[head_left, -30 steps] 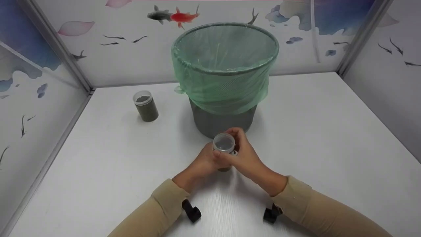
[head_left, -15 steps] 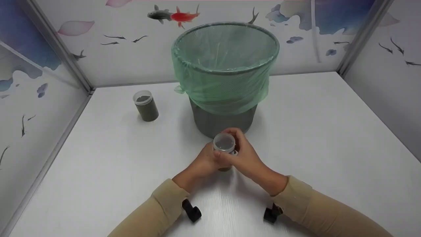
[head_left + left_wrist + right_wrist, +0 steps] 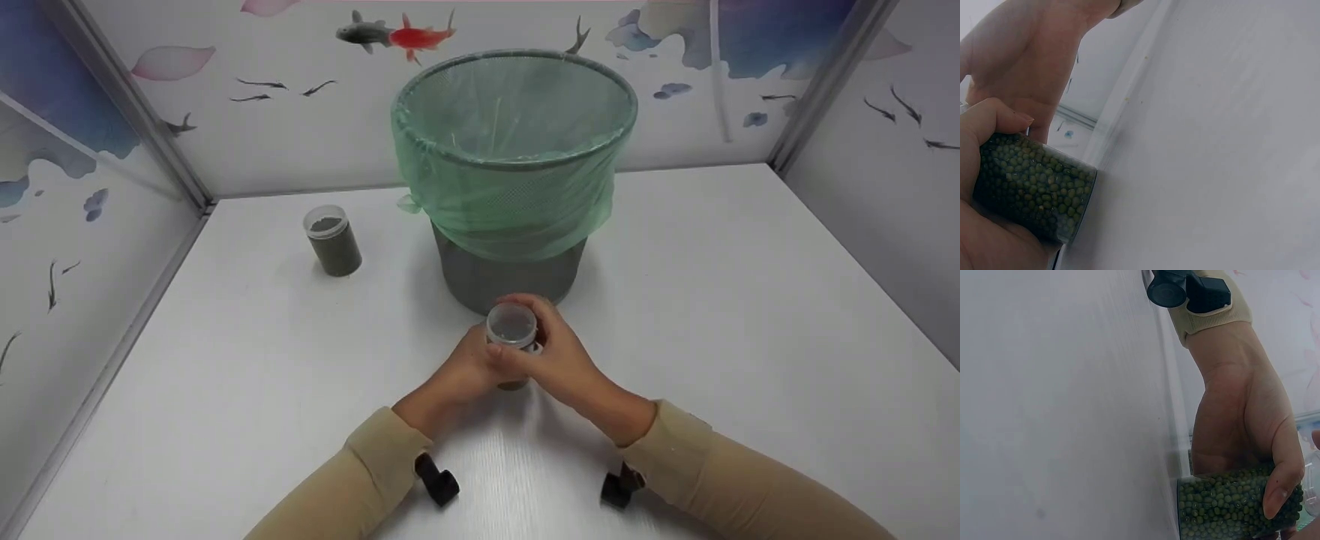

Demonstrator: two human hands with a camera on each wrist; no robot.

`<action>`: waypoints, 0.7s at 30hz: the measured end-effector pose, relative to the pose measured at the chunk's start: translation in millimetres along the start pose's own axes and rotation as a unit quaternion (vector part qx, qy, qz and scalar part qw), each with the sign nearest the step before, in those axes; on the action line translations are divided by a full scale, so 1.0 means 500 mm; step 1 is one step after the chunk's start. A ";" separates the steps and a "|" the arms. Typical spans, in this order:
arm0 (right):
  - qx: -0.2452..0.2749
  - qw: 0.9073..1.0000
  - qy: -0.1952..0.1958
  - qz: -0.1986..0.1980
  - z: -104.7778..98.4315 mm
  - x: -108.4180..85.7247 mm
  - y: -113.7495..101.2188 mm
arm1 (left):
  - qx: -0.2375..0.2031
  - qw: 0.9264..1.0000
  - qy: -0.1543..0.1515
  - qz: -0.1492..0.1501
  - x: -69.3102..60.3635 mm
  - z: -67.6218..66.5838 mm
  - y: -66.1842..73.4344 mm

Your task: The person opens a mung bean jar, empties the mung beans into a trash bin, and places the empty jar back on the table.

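A clear plastic jar of green mung beans (image 3: 1039, 185) stands close to the person, in front of the bin. My left hand (image 3: 466, 367) wraps round its body, the thumb (image 3: 1282, 492) lying across the beans in the right wrist view. My right hand (image 3: 559, 356) curls round the top of the jar, its thumb on the near side and its fingers on the far side of the clear lid (image 3: 511, 324). Part of the jar's body is hidden behind the hands in the head view.
A grey mesh bin lined with a green bag (image 3: 510, 217) stands behind the hands. A second jar with dark greenish contents (image 3: 335, 247) stands at the back left of the white table (image 3: 225, 360). Printed panels enclose the table. A few tiny specks (image 3: 1126, 99) show in the left wrist view.
The right hand's far fingers have shifted slightly leftward round the lid. The left hand, the held jar, the other jar and the bin look the same.
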State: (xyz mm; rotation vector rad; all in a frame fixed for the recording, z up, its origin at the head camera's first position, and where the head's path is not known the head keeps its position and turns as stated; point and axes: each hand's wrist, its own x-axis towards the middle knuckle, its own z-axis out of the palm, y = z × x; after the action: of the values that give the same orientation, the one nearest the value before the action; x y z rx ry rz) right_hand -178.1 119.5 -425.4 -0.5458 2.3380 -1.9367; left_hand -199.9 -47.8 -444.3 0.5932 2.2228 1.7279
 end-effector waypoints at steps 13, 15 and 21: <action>0.001 1.000 0.001 0.004 -0.001 -0.001 0.000 | 0.025 0.999 0.012 -0.016 0.003 0.001 0.000; 0.007 1.000 0.005 0.012 -0.001 0.000 0.001 | 0.018 1.000 0.012 -0.019 0.003 0.002 0.001; 0.020 0.999 0.017 0.023 0.001 0.001 0.000 | 0.016 0.999 0.015 -0.034 0.004 0.003 0.004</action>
State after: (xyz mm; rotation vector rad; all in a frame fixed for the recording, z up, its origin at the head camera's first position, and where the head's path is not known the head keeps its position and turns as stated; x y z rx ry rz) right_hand -178.3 118.9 -425.6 -0.4570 2.3054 -1.9820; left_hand -200.7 -45.2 -442.6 0.4963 2.2669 1.6813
